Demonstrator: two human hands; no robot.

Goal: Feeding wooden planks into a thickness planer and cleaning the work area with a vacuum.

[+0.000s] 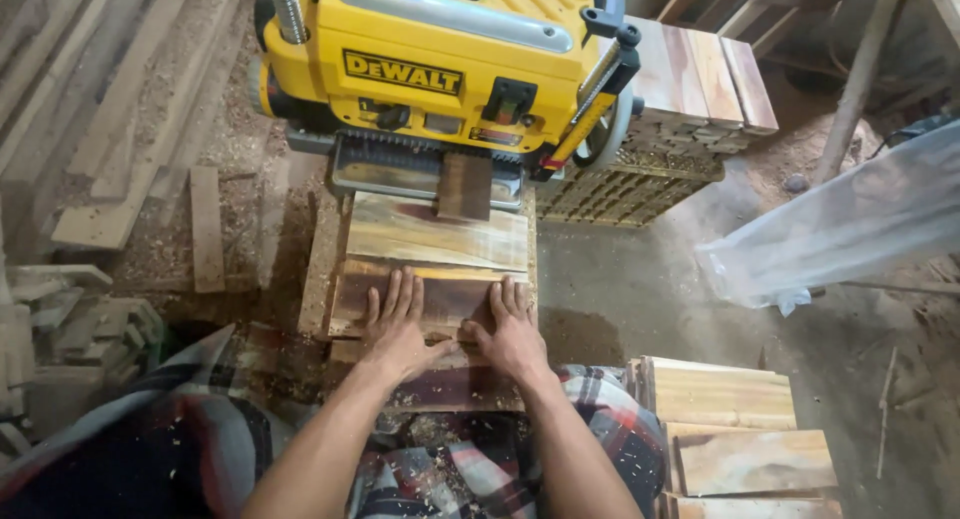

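Both my hands lie flat, fingers forward, on a dark brown wooden board [445, 291] that rests across a stack of boards in front of a yellow thickness planer [440, 69]. My left hand [397, 324] presses on the board's left half. My right hand [512, 324] presses on its right half, the thumbs nearly meeting. A lighter board [435, 234] lies just beyond, at the planer's metal feed table. A short dark piece of wood [465, 186] sticks out of the planer's mouth.
Cut boards [740, 424] are stacked at my right knee. More short boards [700, 79] are piled behind the planer on the right. A clear plastic bag [850, 219] hangs at right. Long planks and sawdust [130, 129] cover the floor at left.
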